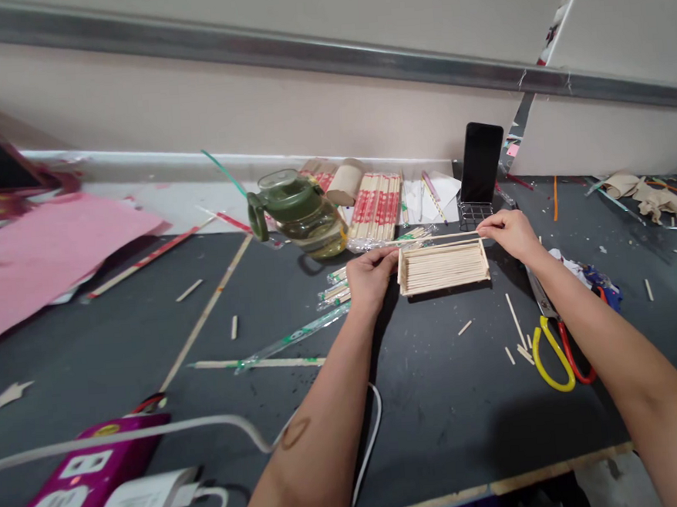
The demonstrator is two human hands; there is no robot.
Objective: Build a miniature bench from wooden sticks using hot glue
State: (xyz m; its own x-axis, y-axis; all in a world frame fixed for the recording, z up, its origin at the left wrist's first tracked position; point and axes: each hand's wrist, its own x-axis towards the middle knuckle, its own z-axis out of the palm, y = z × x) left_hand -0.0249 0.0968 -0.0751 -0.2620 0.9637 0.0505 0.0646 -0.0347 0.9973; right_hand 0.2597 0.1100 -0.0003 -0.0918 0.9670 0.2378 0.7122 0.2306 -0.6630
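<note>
A small tray-like box of wooden sticks (442, 268) lies on the dark table (441, 401). My left hand (371, 273) is closed at its left end, fingers pinching one end of a thin wooden stick (439, 238) that lies along the box's far edge. My right hand (509, 231) pinches the stick's other end at the box's far right corner. Both forearms reach in from the bottom of the view.
A glass teapot (301, 212), packs of chopsticks (377, 204) and a phone on a stand (480, 162) line the back wall. Yellow and red scissors (556, 339) lie right. A magenta power strip (79, 480) with a cable is at the front left. Pink paper (37, 251) lies at the left.
</note>
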